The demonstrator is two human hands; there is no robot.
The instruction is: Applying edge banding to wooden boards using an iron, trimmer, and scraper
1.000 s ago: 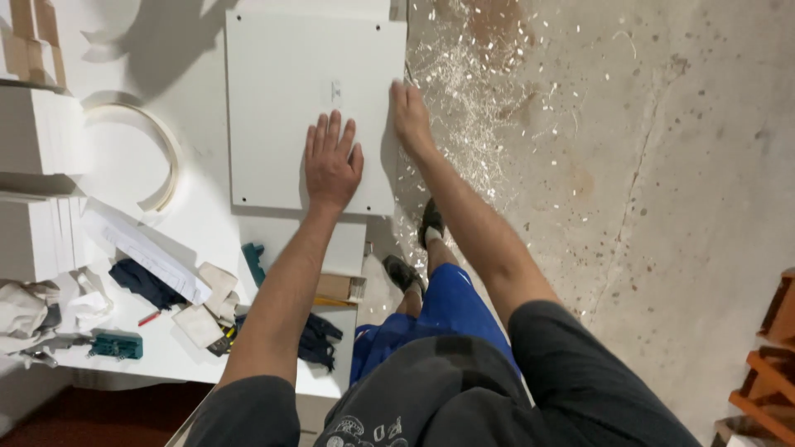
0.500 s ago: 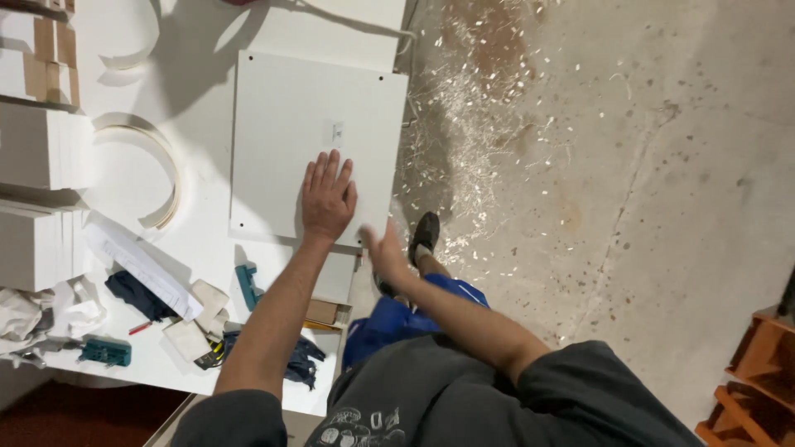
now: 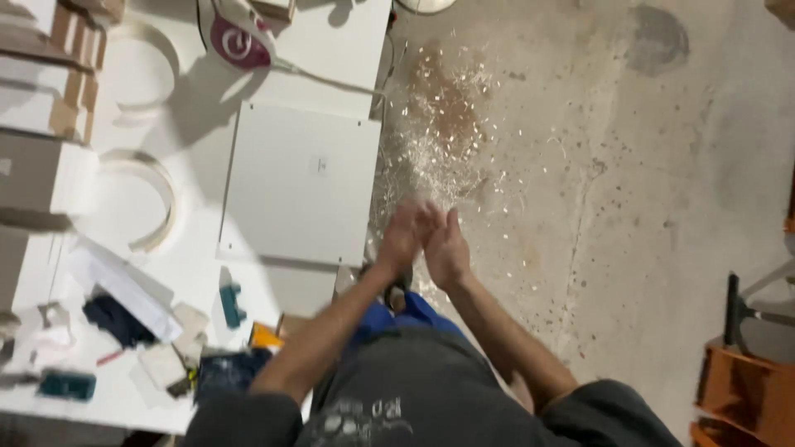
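Note:
A white square board [image 3: 300, 182] lies flat on the white worktable [image 3: 348, 50], its right edge near the table's edge. My left hand [image 3: 403, 236] and my right hand [image 3: 445, 244] are off the board, pressed palm to palm over the floor just right of the table. Both are blurred by motion. Neither hand holds anything that I can see.
Curved white strips [image 3: 153, 199] and stacked panels [image 3: 41, 165] lie at the table's left. A teal tool [image 3: 231, 302], papers and small parts clutter the near left. A red-and-white iron-like device [image 3: 236, 37] sits at the back. White shavings [image 3: 447, 141] cover the concrete floor. An orange stand [image 3: 745, 389] sits at the right.
My left hand lifted off the white board and moved right. My right hand rose to meet it, and the two now press together beside the table.

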